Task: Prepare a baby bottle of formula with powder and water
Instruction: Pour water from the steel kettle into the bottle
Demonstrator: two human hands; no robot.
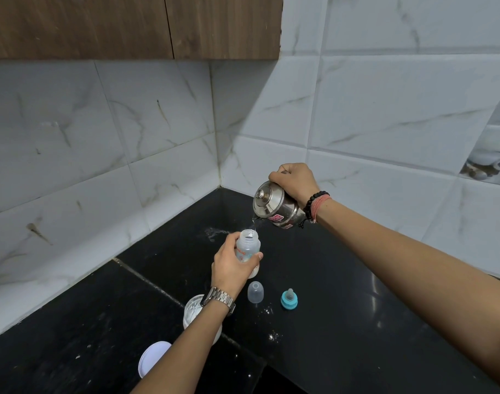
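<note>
My left hand (234, 264) grips a clear baby bottle (248, 245) with its mouth open, held above the black counter (342, 322). My right hand (295, 180) holds the handle of a small steel kettle (274, 207), tilted with its spout down over the bottle. A thin stream of water runs from the spout to the bottle's mouth. White powder shows at the bottle's bottom below my fingers. The clear cap (255, 292) and the blue teat ring (289, 299) stand on the counter just in front of the bottle.
An open white powder jar (196, 311) sits under my left wrist, its white lid (152, 356) lying nearer me. Spilled powder specks (273, 336) and a wet splash (214, 231) mark the counter. Tiled walls meet in the corner behind; a wooden cupboard (129, 24) hangs above.
</note>
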